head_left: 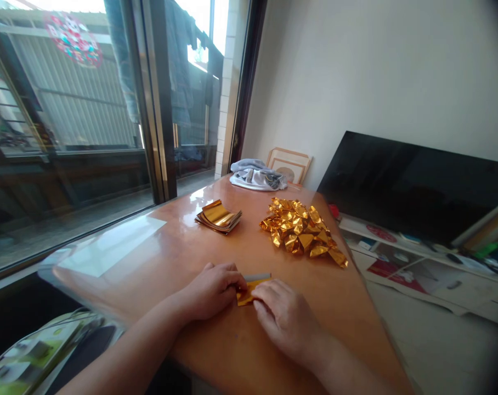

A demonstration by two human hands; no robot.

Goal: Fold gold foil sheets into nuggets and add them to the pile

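Head view: left hand (214, 289) and right hand (288, 321) both pinching a gold foil sheet (249, 292) flat on the table (183, 247). Foil looks slick; fold may slip, though the crease is hidden.

I could read no text, label, brand or number anywhere. The red and green paper decoration (73, 37) stuck on the window glass (68, 120) was too blurred to make out, and the printed sheets (22, 359) by the table's near corner were equally illegible.
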